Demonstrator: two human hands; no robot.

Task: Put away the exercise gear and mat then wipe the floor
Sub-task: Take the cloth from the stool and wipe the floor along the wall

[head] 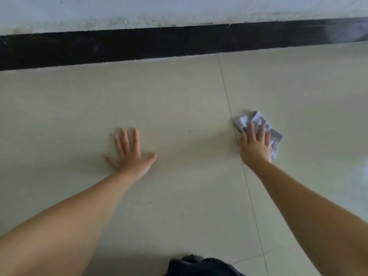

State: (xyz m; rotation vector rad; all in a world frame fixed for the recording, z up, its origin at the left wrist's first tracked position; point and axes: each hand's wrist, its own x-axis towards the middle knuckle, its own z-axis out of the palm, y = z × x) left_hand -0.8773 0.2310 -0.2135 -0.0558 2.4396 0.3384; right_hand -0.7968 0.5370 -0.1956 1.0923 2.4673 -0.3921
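Note:
My right hand (255,145) presses flat on a crumpled grey-and-white cloth (258,120) that lies on the pale tiled floor (179,100), just right of a tile joint. The cloth sticks out beyond my fingertips and to the right of my palm. My left hand (130,151) rests flat on the bare floor with fingers spread and holds nothing. No mat or exercise gear is in view.
A black skirting band (119,46) runs along the foot of a scuffed white wall (159,10) at the back. A tile joint (245,176) runs front to back under my right wrist. Dark clothing (201,265) shows at the bottom edge.

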